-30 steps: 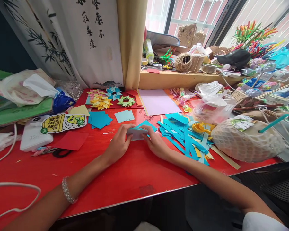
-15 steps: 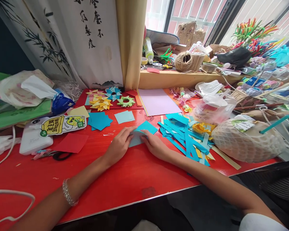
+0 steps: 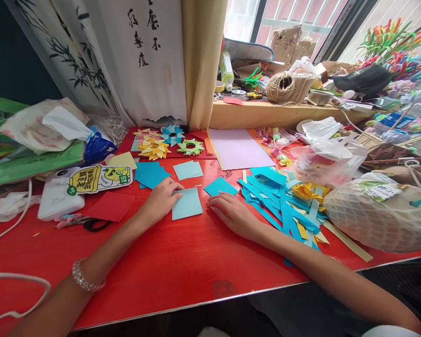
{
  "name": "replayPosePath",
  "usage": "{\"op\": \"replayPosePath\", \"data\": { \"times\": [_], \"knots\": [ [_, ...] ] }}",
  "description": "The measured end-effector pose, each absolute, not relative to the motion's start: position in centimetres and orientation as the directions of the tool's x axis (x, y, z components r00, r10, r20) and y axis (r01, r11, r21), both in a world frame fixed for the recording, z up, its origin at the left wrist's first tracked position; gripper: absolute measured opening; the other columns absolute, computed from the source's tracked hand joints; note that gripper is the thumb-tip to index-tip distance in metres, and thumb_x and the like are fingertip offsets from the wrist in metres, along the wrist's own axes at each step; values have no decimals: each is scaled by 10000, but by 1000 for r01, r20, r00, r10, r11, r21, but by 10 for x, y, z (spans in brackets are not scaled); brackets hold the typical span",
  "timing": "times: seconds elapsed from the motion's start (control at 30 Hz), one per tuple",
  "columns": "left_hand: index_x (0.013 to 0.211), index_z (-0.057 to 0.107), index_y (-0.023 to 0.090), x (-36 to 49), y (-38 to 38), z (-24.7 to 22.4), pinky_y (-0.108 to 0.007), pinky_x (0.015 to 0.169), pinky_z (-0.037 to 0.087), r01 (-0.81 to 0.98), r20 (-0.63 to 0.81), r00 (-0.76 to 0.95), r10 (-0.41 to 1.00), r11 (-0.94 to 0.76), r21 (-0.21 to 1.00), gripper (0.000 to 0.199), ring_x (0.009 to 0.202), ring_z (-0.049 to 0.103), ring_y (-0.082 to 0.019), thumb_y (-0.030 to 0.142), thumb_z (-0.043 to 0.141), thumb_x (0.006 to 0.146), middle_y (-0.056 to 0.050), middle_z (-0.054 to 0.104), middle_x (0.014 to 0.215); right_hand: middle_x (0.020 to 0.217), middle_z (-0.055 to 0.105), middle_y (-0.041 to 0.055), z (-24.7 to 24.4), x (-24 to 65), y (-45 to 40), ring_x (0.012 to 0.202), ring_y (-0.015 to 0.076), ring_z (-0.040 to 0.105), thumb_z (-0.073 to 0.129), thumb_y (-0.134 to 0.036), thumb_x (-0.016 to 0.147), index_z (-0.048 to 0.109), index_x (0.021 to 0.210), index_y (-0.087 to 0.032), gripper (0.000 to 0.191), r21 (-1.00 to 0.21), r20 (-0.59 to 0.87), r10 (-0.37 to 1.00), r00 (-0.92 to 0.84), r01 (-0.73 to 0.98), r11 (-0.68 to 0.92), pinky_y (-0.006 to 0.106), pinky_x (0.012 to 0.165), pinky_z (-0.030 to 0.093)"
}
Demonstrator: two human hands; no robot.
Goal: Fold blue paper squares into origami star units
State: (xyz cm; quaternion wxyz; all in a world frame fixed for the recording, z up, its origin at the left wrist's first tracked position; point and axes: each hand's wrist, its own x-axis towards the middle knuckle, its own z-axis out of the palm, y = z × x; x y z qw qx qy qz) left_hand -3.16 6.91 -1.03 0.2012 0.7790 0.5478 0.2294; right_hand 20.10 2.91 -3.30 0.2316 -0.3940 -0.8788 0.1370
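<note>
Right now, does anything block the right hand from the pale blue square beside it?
Nothing visible: only a strip of red tabletop lies between the right hand and the pale blue square. The left hand is at the square's upper left corner; a brighter blue sheet lies farther back, outside that gap.

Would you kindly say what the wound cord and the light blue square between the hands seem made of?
The light blue square looks like matte paper: thin, flat, without strong shine. The wound cord seems a dull natural fibre, perhaps jute, judging by its tan strands.
</note>
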Motion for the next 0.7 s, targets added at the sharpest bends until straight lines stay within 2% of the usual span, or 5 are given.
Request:
{"op": "replayPosePath", "data": {
  "times": [0.13, 0.27, 0.53, 0.7],
  "knots": [
    [851, 601, 186, -34, 73, -18, -311, 686, 444, 779, 106, 302, 947, -310, 545, 168, 813, 584, -208, 300, 485, 809, -51, 621, 872, 1041, 642, 56, -31, 199, 26, 1003, 184, 543, 326, -213, 957, 553, 1022, -188, 237, -409, 302, 728, -616, 606, 683, 374, 963, 409],
    [826, 559, 198, -39, 76, -20, -302, 665, 424, 797, 109, 266, 958, -282, 533, 132, 815, 581, -207, 299, 474, 829, -43, 634, 874, 1025, 647, 61, -29, 200, 25, 978, 188, 554, 335, -204, 952, 551, 1004, -181, 223, -384, 313, 727, -611, 619, 686, 368, 907, 451],
    [763, 584, 198, -38, 73, -15, -305, 695, 399, 826, 172, 239, 956, -293, 481, 166, 816, 545, -198, 296, 475, 842, -43, 577, 850, 1118, 607, 86, -30, 203, 26, 1036, 181, 552, 339, -197, 951, 543, 1036, -177, 222, -434, 349, 759, -551, 622, 651, 356, 907, 463],
    [835, 595, 198, -37, 74, -14, -285, 691, 399, 827, 167, 244, 955, -295, 479, 142, 801, 557, -178, 277, 477, 853, -32, 603, 860, 1095, 620, 90, -30, 204, 25, 1027, 185, 557, 343, -184, 947, 549, 1022, -160, 220, -422, 343, 747, -570, 617, 664, 362, 901, 467]
  ]
}}
